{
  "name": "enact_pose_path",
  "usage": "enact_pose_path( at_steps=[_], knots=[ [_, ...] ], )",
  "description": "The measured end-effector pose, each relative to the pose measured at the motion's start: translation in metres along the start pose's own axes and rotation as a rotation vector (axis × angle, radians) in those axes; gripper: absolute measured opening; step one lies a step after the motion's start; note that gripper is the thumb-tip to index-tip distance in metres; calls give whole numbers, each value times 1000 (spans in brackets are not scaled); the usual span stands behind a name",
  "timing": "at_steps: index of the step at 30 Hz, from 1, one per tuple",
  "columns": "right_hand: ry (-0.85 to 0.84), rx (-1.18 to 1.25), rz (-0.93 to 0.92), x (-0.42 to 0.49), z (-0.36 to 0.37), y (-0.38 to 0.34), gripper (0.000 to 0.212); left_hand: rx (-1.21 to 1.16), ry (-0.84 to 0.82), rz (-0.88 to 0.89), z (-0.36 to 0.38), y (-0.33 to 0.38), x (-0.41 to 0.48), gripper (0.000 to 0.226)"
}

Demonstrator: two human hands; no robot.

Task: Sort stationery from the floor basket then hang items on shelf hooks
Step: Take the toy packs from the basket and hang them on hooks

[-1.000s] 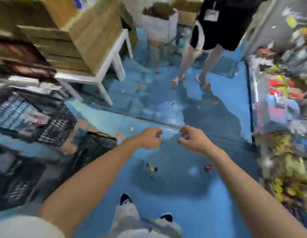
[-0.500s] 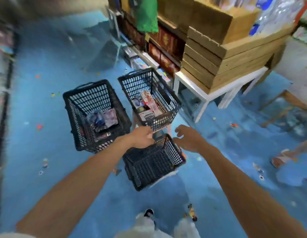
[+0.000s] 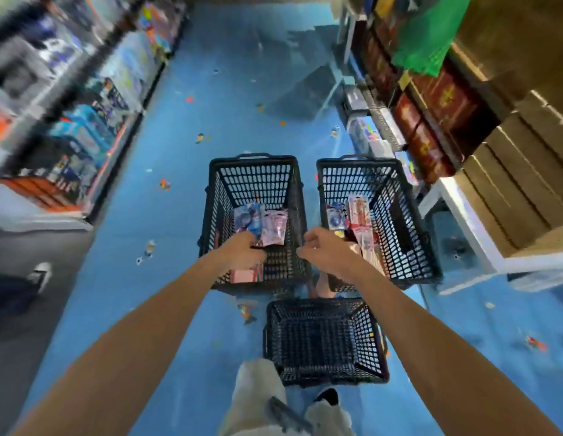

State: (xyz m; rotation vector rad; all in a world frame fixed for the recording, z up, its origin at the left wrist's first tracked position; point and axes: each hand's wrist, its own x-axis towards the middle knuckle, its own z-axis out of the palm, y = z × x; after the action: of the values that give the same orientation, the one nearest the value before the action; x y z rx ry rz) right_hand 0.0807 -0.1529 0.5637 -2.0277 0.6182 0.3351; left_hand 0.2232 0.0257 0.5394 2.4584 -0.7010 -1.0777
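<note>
Reached forward beyond empty basket (image 3: 321,305) with left hand (image 3: 242,254) curled over packets (image 3: 275,226), hold unclear, right hand (image 3: 324,251) loose, empty. Sorting early; hanging undone.

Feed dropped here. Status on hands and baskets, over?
Left hand over left basket, grip unclear. Right hand loose, looks empty, by right basket. Packets in both. Nothing blocking.

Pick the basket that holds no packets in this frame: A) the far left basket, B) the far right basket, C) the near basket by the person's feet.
C: the near basket shows only bare black mesh inside, while the far left basket and the far right basket each hold coloured packets.
</note>
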Motion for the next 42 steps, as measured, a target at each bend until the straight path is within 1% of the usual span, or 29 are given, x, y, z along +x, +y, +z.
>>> enact_pose_path(
  at_steps=[3, 4, 6, 10, 13, 15, 17, 19, 20, 21, 23, 24, 25, 26, 28, 30, 32, 33, 36, 37, 40, 42],
  knots=[
    [-50, 57, 42, 54, 12, -18, 43, -185, 74, -124, -23, -14, 22, 8],
    [-58, 78, 53, 76, 16, -23, 43, -238, 91, -160, -31, -21, 33, 10],
    [-68, 126, 108, 119, 25, -28, 38, -329, 107, -224, -42, -37, 62, 17],
    [-102, 224, 225, 206, 50, -32, 29, -505, 104, -320, -61, -68, 133, 19],
    [-71, 298, 302, 265, 70, -25, 39, -577, 47, -348, -64, -90, 194, 20],
    [-45, 340, 337, 300, 88, -14, 43, -630, 54, -406, -64, -98, 231, 20],
    [-26, 356, 378, 330, 103, -1, 41, -695, 70, -483, -58, -106, 266, 25],
    [-11, 361, 415, 354, 117, 14, 34, -728, 70, -525, -45, -111, 294, 41],
    [-5, 360, 436, 366, 124, 20, 31, -731, 68, -551, -39, -114, 306, 43],
    [3, 365, 441, 375, 130, 23, 33, -749, 82, -588, -32, -121, 319, 37],
    [-1, 389, 460, 394, 144, 33, 48, -774, 156, -616, -23, -127, 338, 10],
    [4, 389, 473, 402, 151, 38, 48, -790, 183, -630, -16, -132, 348, 23],
    [11, 388, 471, 409, 156, 41, 39, -806, 199, -652, -10, -135, 356, 31],
    [36, 406, 471, 415, 161, 42, 30, -826, 212, -657, -7, -138, 362, 30],
    [54, 436, 469, 427, 169, 46, 23, -876, 247, -647, 1, -141, 371, 13],
    [34, 461, 466, 433, 172, 45, 9, -913, 269, -653, 7, -145, 377, 13],
    [33, 493, 488, 438, 176, 46, 18, -957, 264, -690, 10, -151, 379, 15],
    [27, 511, 502, 440, 177, 47, 19, -980, 270, -714, 11, -153, 379, 18],
    [37, 572, 548, 442, 180, 42, 40, -1002, 248, -723, 9, -156, 378, 24],
    [28, 590, 569, 442, 181, 40, 42, -1004, 240, -721, 9, -157, 376, 24],
    [35, 677, 587, 440, 180, 37, 37, -1051, 229, -712, 5, -157, 371, 28],
    [13, 719, 593, 436, 179, 35, 44, -1068, 215, -695, 2, -153, 365, 29]
  ],
)
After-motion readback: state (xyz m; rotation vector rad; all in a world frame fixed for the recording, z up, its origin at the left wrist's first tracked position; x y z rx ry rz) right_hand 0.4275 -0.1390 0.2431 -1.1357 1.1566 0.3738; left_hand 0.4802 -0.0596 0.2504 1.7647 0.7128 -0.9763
